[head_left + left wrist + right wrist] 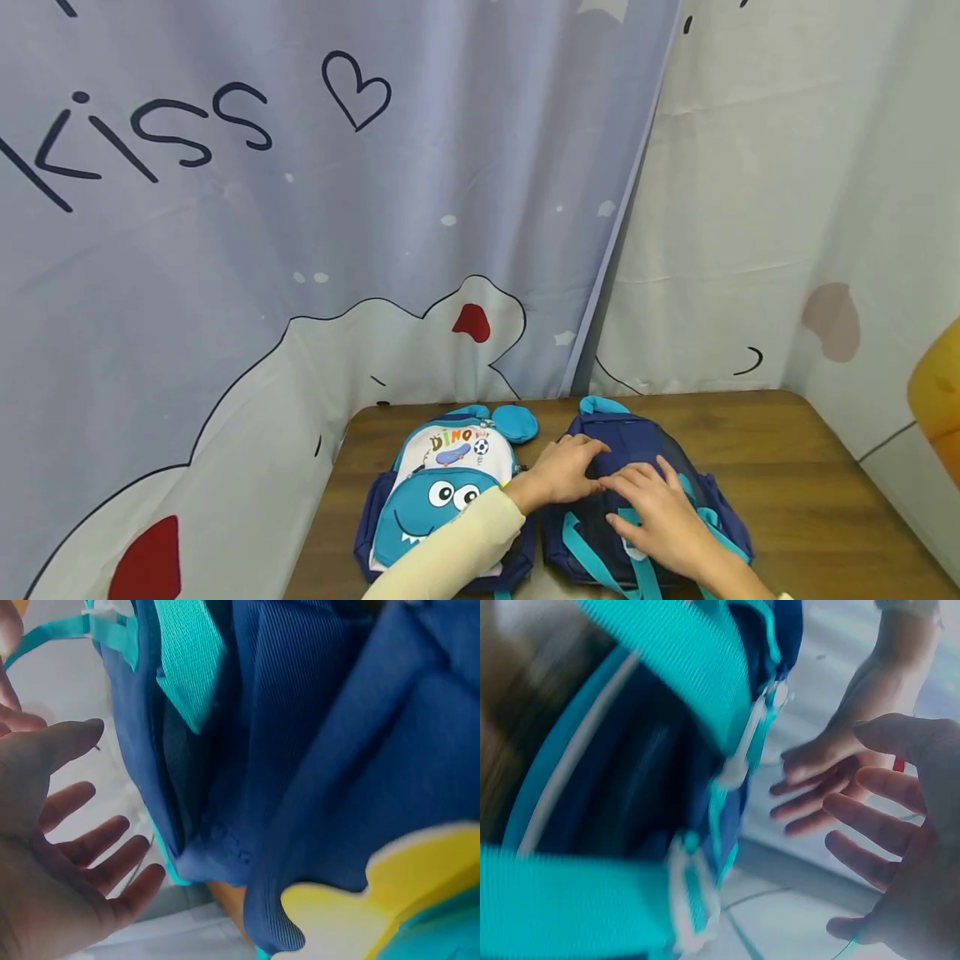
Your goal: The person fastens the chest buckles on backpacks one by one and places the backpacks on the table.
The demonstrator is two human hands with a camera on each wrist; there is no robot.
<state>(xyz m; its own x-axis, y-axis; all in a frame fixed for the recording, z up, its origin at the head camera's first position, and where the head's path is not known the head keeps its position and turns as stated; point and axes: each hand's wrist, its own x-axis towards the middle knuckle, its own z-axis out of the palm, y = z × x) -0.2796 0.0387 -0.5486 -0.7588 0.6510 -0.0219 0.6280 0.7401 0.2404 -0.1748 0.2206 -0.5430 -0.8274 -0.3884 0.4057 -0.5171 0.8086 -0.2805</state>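
Backpacks (pixel 427 508) (pixel 630 446) lie on a table (pixel 810 492) before curtains (pixel 450 158).

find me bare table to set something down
Bare table runs from the straps-up backpack to the right edge; a narrower strip lies left of the dino backpack. The middle is crowded: bags close, hands over the straps-up one.

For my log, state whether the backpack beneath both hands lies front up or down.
Front down: the backpack shows its teal straps on top.
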